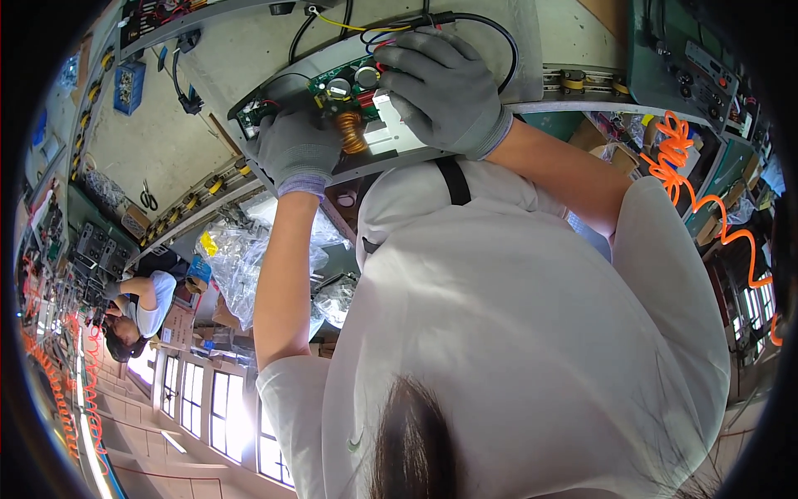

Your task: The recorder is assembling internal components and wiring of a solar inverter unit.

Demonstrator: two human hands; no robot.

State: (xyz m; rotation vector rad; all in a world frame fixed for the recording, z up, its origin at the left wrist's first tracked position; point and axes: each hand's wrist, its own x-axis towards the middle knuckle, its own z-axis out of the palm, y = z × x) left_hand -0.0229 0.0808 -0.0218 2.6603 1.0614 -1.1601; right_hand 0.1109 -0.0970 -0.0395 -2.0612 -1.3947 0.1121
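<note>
Above a pale bench point(166, 154), the left hand point(298, 145) and right hand point(453, 93) half-curl over a circuit board point(352, 90), grip unclear.

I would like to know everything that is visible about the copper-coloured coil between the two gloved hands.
The copper-coloured coil looks like thick, shiny metal wire wound in side-by-side turns. It sits inside the open grey chassis, toward its near side, with the green circuit board beyond it and a pale block to its right. The gloved left hand is close on its left; whether they touch is unclear.
</note>
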